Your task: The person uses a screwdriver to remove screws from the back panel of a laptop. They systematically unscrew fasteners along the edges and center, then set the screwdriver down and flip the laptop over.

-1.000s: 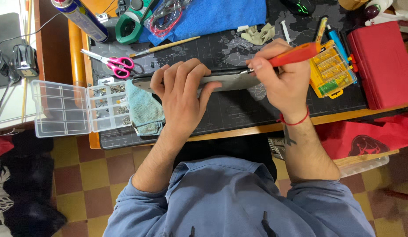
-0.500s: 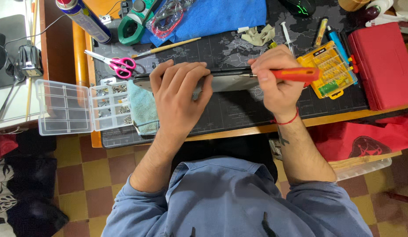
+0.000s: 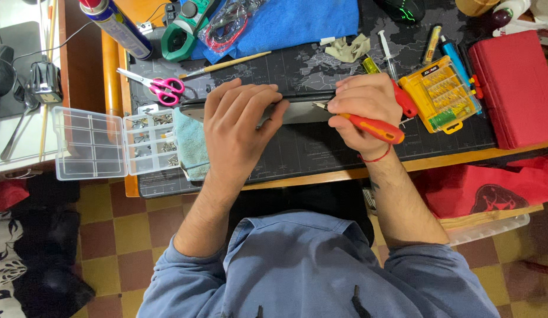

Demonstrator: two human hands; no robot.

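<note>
A thin grey slab-like device [image 3: 297,109] stands on its edge on the dark desk mat [image 3: 321,150]. My left hand [image 3: 238,126] lies flat over its left half and steadies it. My right hand [image 3: 362,112] grips an orange-red handled tool [image 3: 374,128], its metal tip pressed at the device's edge near the middle. The handle points to the lower right. Most of the device is hidden under my two hands.
A clear compartment box [image 3: 112,144] with small parts lies open at the left, beside a teal cloth [image 3: 191,144]. Pink scissors [image 3: 159,85], a brush [image 3: 233,63] and a blue cloth [image 3: 297,20] lie behind. A yellow bit case [image 3: 442,94] and red box [image 3: 515,88] sit right.
My right hand has turned the tool: its handle swung from pointing up-right to lying level, then down-right, with the tip staying at the device's edge. My left hand stays on the device.
</note>
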